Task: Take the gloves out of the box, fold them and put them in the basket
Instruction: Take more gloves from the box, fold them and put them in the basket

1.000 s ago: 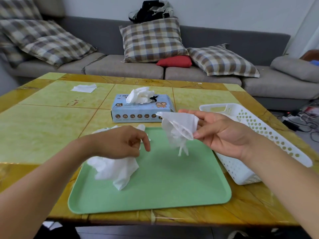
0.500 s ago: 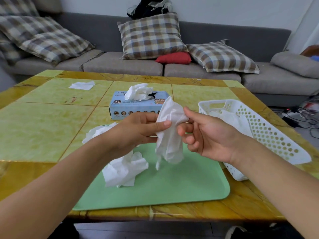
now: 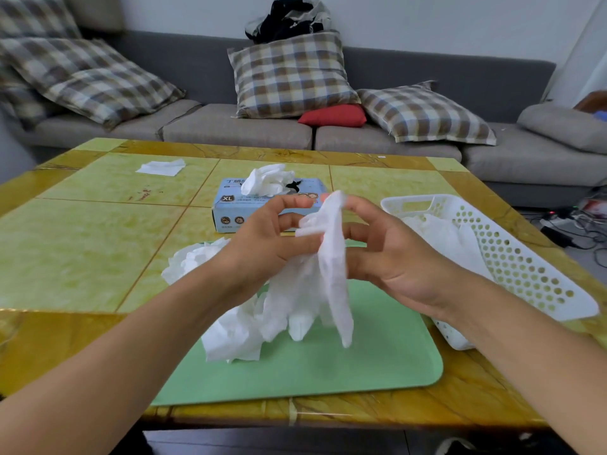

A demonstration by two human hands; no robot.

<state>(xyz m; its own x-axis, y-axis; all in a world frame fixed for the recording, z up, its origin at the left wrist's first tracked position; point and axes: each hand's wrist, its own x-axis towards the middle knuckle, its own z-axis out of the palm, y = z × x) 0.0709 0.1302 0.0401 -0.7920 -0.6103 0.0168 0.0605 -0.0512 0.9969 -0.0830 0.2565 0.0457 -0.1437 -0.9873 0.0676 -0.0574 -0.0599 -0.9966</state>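
A white glove (image 3: 330, 274) hangs above the green tray (image 3: 345, 366), held between both hands. My left hand (image 3: 266, 244) pinches it from the left and my right hand (image 3: 391, 254) pinches its upper edge from the right. A crumpled pile of white gloves (image 3: 230, 333) lies on the tray under my left forearm. The blue glove box (image 3: 230, 208) stands behind my hands with a glove (image 3: 269, 180) bunched out of its opening. The white perforated basket (image 3: 525, 274) sits at the right with white gloves (image 3: 440, 234) inside.
A flat white sheet (image 3: 161, 167) lies far left on the yellow-green table (image 3: 82, 241). A grey sofa (image 3: 509, 159) with checked cushions runs behind the table. Cables (image 3: 578, 224) lie on the floor at the right.
My left hand left the pile on the tray and joined my right hand on the glove. The glove now hangs stretched out longer between both hands, closer to me.
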